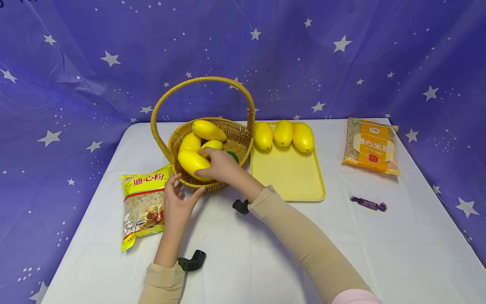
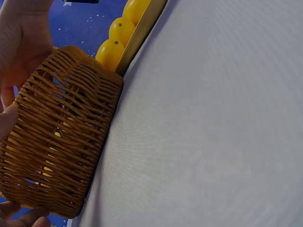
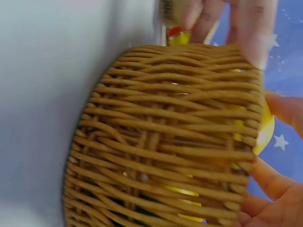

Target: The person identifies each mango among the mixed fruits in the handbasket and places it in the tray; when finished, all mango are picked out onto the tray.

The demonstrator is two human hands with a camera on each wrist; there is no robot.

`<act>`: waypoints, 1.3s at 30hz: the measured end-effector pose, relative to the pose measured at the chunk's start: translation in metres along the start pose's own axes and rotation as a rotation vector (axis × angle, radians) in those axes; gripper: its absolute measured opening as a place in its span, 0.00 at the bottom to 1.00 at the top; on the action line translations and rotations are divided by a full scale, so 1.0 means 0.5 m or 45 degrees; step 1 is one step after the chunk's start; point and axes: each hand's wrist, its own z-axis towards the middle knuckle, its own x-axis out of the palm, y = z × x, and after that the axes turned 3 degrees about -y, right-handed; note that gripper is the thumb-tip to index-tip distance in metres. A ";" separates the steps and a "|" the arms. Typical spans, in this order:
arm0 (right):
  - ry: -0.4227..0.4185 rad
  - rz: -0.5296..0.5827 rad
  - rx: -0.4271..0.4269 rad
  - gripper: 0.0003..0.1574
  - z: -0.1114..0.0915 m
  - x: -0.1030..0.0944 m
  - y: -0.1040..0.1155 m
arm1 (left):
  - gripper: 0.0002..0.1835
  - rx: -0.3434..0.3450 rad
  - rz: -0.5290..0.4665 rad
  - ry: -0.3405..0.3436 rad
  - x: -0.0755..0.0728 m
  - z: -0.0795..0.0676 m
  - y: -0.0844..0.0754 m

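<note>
A wicker basket [image 1: 236,145] with a tall arched handle stands at the back left, holding several yellow mangoes and something dark green, partly covered. My right hand [image 1: 224,165] reaches over its front rim and grips the nearest mango [image 1: 191,162] between thumb and fingers. My left hand [image 1: 178,204] holds the basket's front left side, thumb on the front wall and fingers round the left. From low down, the left wrist view shows the woven wall [image 2: 61,127] and the left thumb [image 2: 7,122] against it. In the right wrist view the right hand [image 3: 274,198] is behind the rim.
Right of the basket lies a yellow tray [image 1: 286,177] with three mangoes [image 1: 283,133] along its back edge. A yellow pasta bag [image 1: 146,207] is beside the left hand. Farther right are an orange pasta bag [image 1: 372,145] and a purple wrapped candy [image 1: 368,203].
</note>
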 end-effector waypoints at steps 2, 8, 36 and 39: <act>-0.006 0.070 0.008 0.43 -0.002 -0.009 -0.002 | 0.44 0.001 -0.005 0.000 0.000 0.000 0.000; -0.031 0.222 0.022 0.41 -0.010 -0.031 -0.014 | 0.45 -0.006 0.003 -0.012 0.001 0.000 0.001; -0.338 0.781 0.173 0.36 -0.188 -0.168 -0.135 | 0.44 -0.024 -0.005 -0.006 0.002 -0.003 -0.004; -0.371 0.804 0.237 0.37 -0.209 -0.169 -0.167 | 0.44 -0.024 -0.005 -0.006 0.002 -0.003 -0.004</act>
